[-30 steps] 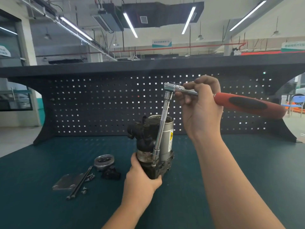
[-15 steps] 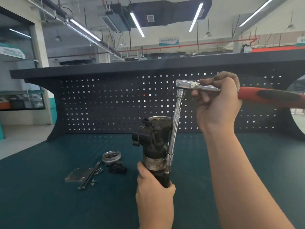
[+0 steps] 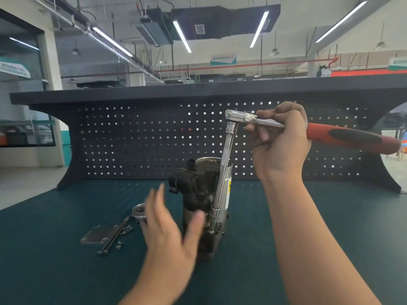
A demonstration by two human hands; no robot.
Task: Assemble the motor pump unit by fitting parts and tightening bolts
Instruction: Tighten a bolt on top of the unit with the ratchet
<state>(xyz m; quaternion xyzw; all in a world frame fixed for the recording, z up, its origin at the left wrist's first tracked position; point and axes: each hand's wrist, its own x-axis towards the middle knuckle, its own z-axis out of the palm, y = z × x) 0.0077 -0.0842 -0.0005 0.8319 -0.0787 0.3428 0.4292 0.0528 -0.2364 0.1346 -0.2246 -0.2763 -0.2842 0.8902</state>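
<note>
Two hands: both over the green bench mat [image 3: 66,271], working around the motor pump unit [image 3: 202,194]
Pump unit: standing upright on the mat, roughly mid-bench, in front of the black pegboard back panel [image 3: 132,139]. Black housing faces left, silver can with a yellow sticker on the right side
Right hand [image 3: 279,146]: up above and to the right of the pump, fingers curled round the chrome shank of the ratchet wrench [image 3: 330,133], just ahead of its red and black grip, which sticks out to the right
Ratchet head: sits higher than the top of the pump, handle roughly level
Extension bar [image 3: 222,172]: long chrome one, drops down from the ratchet head, leaning a bit, along the pump's right side. Lower end meets the pump around its lower half, can't make out the bolt itself
Left hand [image 3: 171,234]: just left of the pump, fingers spread and pretty much straight, not gripping anything. It's blurry, thumb is close to the pump body but can't tell if it touches
Loose bits: all left of the pump on the mat. Round metal ring part [image 3: 138,210] partly behind the left hand, flat grey plate [image 3: 97,235] further left, two long bolts [image 3: 114,235] lying across the plate's edge, a few small screws [image 3: 120,245] beside them
</note>
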